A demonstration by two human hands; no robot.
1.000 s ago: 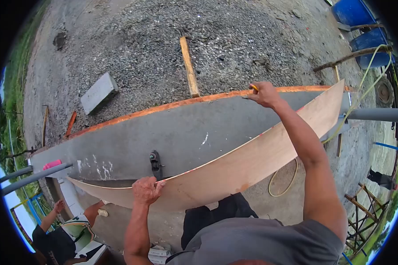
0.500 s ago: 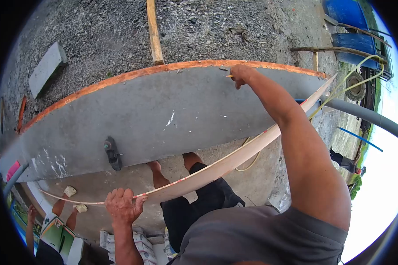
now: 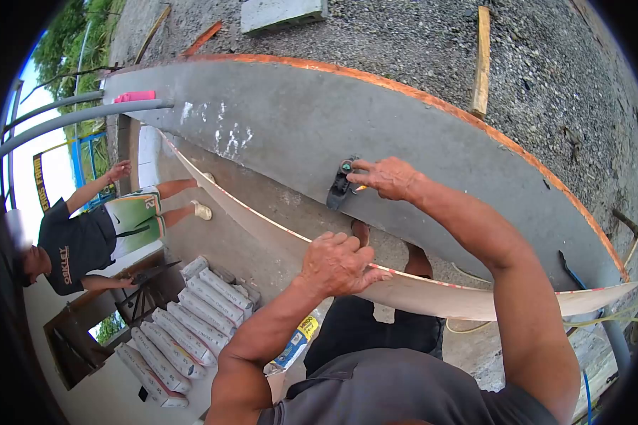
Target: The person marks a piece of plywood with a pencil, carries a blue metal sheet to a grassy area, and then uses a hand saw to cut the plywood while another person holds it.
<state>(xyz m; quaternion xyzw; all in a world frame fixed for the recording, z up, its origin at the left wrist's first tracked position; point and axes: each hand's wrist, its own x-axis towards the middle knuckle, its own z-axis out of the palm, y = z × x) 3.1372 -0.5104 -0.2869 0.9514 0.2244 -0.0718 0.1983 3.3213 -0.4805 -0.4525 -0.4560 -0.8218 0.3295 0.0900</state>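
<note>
My left hand [image 3: 339,265] grips the upper edge of a long, thin, bending board [image 3: 262,232], pale with red marks along its edge. The board spans in front of my body, beside a grey concrete slab [image 3: 298,120]. Over the slab, my right hand [image 3: 391,178] holds a yellow pencil [image 3: 362,188] between its fingers. Its extended fingertips are at the top end of a dark elongated tool [image 3: 339,190] with a round green detail, lying near the slab's close edge. An orange-brown strip [image 3: 418,93] borders the slab's far side.
Gravel with a wooden post [image 3: 481,64] and a concrete block [image 3: 283,14] lies beyond the slab. A person [image 3: 85,234] stands at the left, near stacked white bags [image 3: 184,333]. Grey pipes [image 3: 85,119] and a pink item [image 3: 135,95] are at the slab's left end.
The view has swung left. My right hand has moved from the slab's far edge to the dark tool, still with the pencil. My left hand still grips the board.
</note>
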